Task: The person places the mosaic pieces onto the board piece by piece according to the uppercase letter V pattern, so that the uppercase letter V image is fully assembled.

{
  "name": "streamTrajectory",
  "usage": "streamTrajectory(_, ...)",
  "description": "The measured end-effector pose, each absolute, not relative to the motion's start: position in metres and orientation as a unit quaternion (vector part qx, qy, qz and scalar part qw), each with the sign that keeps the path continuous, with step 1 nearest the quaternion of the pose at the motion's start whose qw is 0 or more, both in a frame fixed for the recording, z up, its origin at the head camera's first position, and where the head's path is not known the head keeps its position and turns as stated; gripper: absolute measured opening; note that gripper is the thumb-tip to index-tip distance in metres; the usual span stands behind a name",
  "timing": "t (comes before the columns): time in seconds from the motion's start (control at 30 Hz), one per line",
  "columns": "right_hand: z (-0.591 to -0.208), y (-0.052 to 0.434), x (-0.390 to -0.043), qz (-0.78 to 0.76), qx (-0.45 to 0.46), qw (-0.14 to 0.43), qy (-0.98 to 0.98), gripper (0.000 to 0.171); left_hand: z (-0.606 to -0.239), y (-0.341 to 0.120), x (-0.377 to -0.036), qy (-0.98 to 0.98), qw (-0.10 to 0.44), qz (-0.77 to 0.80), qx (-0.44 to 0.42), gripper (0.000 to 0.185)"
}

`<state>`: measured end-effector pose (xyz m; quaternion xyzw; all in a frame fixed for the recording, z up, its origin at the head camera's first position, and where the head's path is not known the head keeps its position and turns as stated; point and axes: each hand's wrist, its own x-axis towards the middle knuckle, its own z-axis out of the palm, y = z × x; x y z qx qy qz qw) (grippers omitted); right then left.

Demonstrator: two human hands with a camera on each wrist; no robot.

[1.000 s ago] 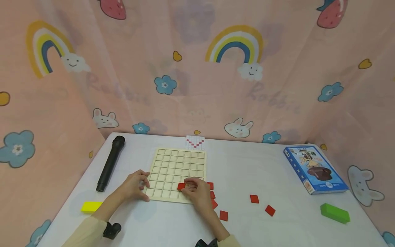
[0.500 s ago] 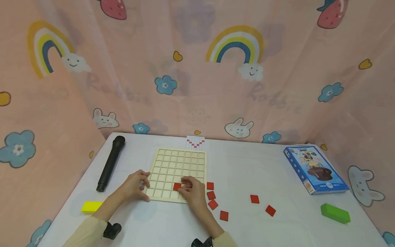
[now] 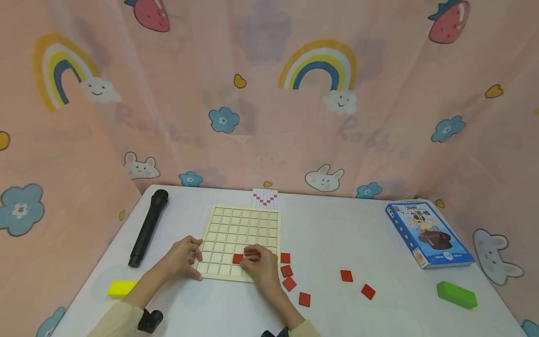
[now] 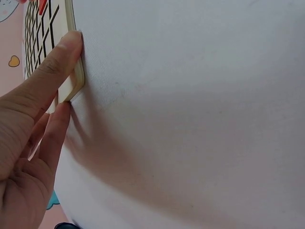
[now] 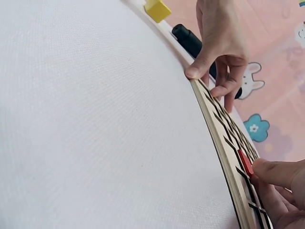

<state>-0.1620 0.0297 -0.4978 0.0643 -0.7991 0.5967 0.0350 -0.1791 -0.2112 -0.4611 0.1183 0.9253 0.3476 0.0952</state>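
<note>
A pale wooden grid board [image 3: 240, 229] lies on the white table. My left hand [image 3: 194, 262] pinches its near-left corner; in the left wrist view the thumb [image 4: 66, 47] lies along the board's edge [image 4: 75, 71], with a finger under the corner. My right hand [image 3: 247, 259] rests on the board's near rows and holds a red square tile [image 3: 237, 258] at its fingertips. In the right wrist view that red tile [image 5: 245, 162] sits tilted on the grid [image 5: 224, 138] against a fingertip [image 5: 274, 171]. Part of the board's near edge is hidden under the right hand.
Several loose red tiles [image 3: 288, 277] lie right of the board, two more [image 3: 346, 275] farther right. A pattern card [image 3: 265, 197] sits behind the board. A black microphone [image 3: 147, 227] and yellow block [image 3: 121, 288] are at left; a blue box [image 3: 429, 234] and green block [image 3: 456, 295] at right.
My right hand has carried the red tile leftward across the board's near rows, by about one cell. The left hand has kept its hold on the corner.
</note>
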Motion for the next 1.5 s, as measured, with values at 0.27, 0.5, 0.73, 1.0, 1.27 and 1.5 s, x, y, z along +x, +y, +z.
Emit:
streamTrajectory(0.27, -0.489, 0.049, -0.159, 0.626, 0.042, 0.02, -0.779, 0.034, -0.461, -0.212, -0.18, 0.927, 0.097, 0.345, 0.111, 0.042)
streamTrajectory(0.5, -0.48, 0.099, -0.145, 0.615, 0.008, -0.004, -0.789, 0.041, -0.46, -0.209, -0.179, 0.928, 0.097, 0.34, 0.115, 0.041)
streamTrajectory(0.73, -0.47, 0.159, -0.125, 0.57, -0.103, -0.004, -0.815, 0.039, -0.461, -0.209, -0.177, 0.929, 0.107, 0.34, 0.099, 0.041)
streamTrajectory(1.0, -0.465, 0.244, -0.112, 0.504, -0.069, 0.01, -0.861, 0.037, -0.459, -0.207, -0.181, 0.925, 0.116, 0.35, 0.094, 0.041)
streamTrajectory(1.27, -0.465, 0.302, -0.1, 0.401, -0.073, -0.068, -0.911, 0.051, -0.458, -0.208, -0.184, 0.929, 0.112, 0.337, 0.1, 0.041)
streamTrajectory(1.5, -0.473, 0.309, -0.091, 0.404, -0.124, -0.095, -0.901, 0.06, -0.461, -0.208, -0.182, 0.93, 0.114, 0.335, 0.097, 0.042)
